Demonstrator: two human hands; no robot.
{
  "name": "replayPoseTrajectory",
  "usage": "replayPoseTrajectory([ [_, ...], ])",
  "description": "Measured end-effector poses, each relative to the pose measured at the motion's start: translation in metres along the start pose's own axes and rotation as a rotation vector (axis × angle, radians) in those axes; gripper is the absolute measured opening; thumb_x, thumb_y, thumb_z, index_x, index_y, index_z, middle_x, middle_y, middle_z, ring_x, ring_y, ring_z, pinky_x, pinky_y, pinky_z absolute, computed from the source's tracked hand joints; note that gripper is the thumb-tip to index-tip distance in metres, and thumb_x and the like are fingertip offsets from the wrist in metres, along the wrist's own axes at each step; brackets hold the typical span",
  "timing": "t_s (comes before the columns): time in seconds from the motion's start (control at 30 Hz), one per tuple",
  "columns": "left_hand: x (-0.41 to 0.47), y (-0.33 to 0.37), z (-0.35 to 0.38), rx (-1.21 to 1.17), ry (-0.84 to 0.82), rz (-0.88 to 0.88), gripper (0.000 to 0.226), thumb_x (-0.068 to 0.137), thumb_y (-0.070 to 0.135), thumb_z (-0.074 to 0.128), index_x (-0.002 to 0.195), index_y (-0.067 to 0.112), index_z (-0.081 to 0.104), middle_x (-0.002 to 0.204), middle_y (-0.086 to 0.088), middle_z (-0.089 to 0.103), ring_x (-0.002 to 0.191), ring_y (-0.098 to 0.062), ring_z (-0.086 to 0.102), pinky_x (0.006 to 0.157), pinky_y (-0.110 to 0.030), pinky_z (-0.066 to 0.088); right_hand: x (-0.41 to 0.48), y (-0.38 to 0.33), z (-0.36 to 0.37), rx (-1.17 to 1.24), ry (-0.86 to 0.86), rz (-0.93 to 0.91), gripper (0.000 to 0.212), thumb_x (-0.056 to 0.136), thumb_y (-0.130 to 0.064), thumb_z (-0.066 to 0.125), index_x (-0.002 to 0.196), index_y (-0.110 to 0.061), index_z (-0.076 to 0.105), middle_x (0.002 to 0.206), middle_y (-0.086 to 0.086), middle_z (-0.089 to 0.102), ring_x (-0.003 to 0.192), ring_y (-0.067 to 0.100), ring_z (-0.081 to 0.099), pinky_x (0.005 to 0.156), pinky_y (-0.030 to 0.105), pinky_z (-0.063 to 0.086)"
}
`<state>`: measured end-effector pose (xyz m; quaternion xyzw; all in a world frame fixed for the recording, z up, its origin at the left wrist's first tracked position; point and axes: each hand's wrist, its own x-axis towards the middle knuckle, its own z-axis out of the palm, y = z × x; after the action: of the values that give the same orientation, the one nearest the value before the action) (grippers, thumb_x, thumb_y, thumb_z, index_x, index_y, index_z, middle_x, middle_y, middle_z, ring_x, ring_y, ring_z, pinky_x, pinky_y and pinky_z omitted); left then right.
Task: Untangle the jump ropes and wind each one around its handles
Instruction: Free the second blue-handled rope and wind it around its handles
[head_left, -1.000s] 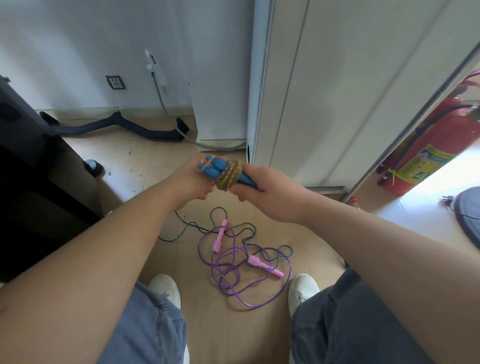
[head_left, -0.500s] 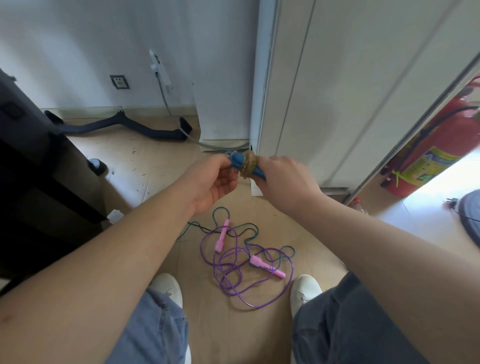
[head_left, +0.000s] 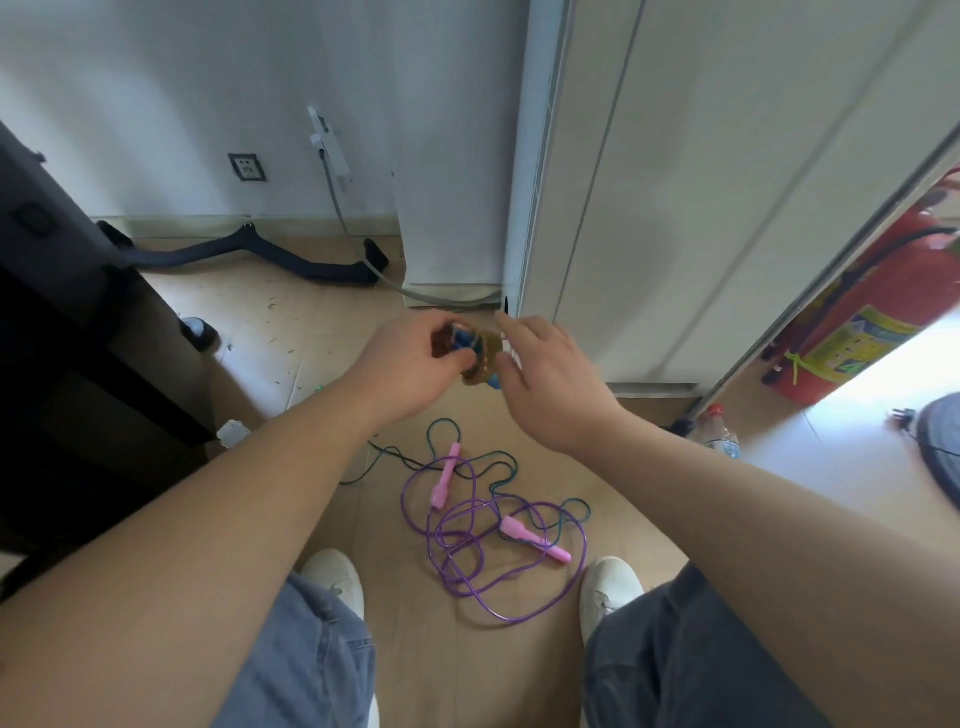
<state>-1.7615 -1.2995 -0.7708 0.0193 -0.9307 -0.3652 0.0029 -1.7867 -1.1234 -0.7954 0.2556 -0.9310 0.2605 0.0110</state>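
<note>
**Hazard: Wound Coil Unravelling**

Left hand (head_left: 410, 364) fingers curl round the blue-handled bundle (head_left: 480, 358), held above the floor (head_left: 291, 322). Right hand (head_left: 545, 379) fingers are loosely spread just beside it; contact cannot be confirmed. If the rope end is unsecured, the turns may slip off. The purple rope (head_left: 498, 561) and teal rope (head_left: 498, 462) lie tangled on the floor.

Left hand (head_left: 410, 364) grips blue handles (head_left: 464, 341) with brown rope (head_left: 483, 364) wound round them. Right hand (head_left: 550, 379) just beside the bundle, fingers loose (blurred, contact unclear). On floor (head_left: 467, 675) near shoes (head_left: 335, 574): purple rope (head_left: 457, 551), pink handles (head_left: 444, 480), tangled with teal rope (head_left: 442, 421).
</note>
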Motion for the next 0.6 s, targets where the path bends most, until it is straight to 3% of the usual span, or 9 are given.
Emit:
replayPoseTrajectory([
  [0.07,-0.001,0.003,0.001,-0.005,-0.046,0.069,0.037,0.091,0.022,0.068,0.127,0.028,0.063,0.110,0.014,0.069,0.097,-0.001,0.063,0.087,-0.015,0.043,0.004,-0.001,-0.009,0.107,-0.035,-0.003,0.048,0.106,-0.025,0.036,0.154,-0.017,0.036,0.150,0.003,0.047,0.139,0.022,0.037,0.109,0.024,0.024],
  [0.13,-0.003,0.006,0.003,-0.029,-0.066,0.120,0.034,0.089,0.018,0.068,0.120,0.031,0.066,0.102,0.018,0.070,0.091,0.008,0.063,0.079,-0.006,0.042,0.005,-0.001,-0.014,0.156,-0.102,-0.049,0.047,0.107,-0.023,0.038,0.153,-0.017,0.039,0.149,0.001,0.049,0.137,0.019,0.041,0.109,0.021,0.026],
  [0.23,-0.004,0.006,0.006,-0.063,-0.043,0.117,0.033,0.086,0.017,0.070,0.115,0.031,0.069,0.098,0.016,0.073,0.091,0.006,0.066,0.082,-0.015,0.049,0.004,-0.003,-0.017,0.221,-0.094,-0.035,0.045,0.105,-0.024,0.047,0.149,-0.019,0.046,0.137,-0.002,0.060,0.125,0.017,0.055,0.103,0.027,0.041],
  [0.33,-0.004,0.006,0.010,-0.213,0.016,0.019,0.046,0.083,0.012,0.074,0.126,0.026,0.065,0.104,0.010,0.074,0.095,0.001,0.069,0.089,-0.022,0.054,0.002,-0.006,-0.023,0.248,-0.050,0.058,0.038,0.102,-0.029,0.054,0.139,-0.024,0.058,0.120,-0.006,0.071,0.108,0.012,0.063,0.086,0.024,0.046],
  [0.47,-0.003,0.009,0.015,-0.438,0.106,-0.112,0.048,0.078,0.008,0.079,0.121,0.023,0.065,0.106,0.004,0.074,0.095,-0.007,0.071,0.091,-0.033,0.057,0.000,-0.010,-0.029,0.386,-0.026,0.114,0.020,0.098,-0.024,0.059,0.113,-0.021,0.073,0.098,-0.004,0.076,0.093,0.008,0.066,0.086,0.031,0.054],
  [0.53,-0.005,0.012,0.017,-0.499,0.137,-0.157,0.041,0.078,0.010,0.080,0.116,0.022,0.068,0.107,0.005,0.073,0.097,-0.008,0.070,0.091,-0.033,0.057,0.001,-0.008,-0.030,0.485,0.003,0.155,0.014,0.096,-0.022,0.064,0.100,-0.028,0.076,0.094,-0.015,0.075,0.093,0.002,0.066,0.084,0.024,0.054],
  [0.6,-0.007,0.014,0.018,-0.590,0.106,-0.176,0.034,0.082,0.008,0.076,0.113,0.018,0.072,0.104,0.003,0.074,0.098,-0.012,0.070,0.094,-0.036,0.057,0.003,-0.005,-0.032,0.567,0.010,0.180,0.026,0.094,-0.020,0.068,0.079,-0.041,0.072,0.079,-0.030,0.071,0.084,-0.010,0.066,0.075,0.011,0.053],
])
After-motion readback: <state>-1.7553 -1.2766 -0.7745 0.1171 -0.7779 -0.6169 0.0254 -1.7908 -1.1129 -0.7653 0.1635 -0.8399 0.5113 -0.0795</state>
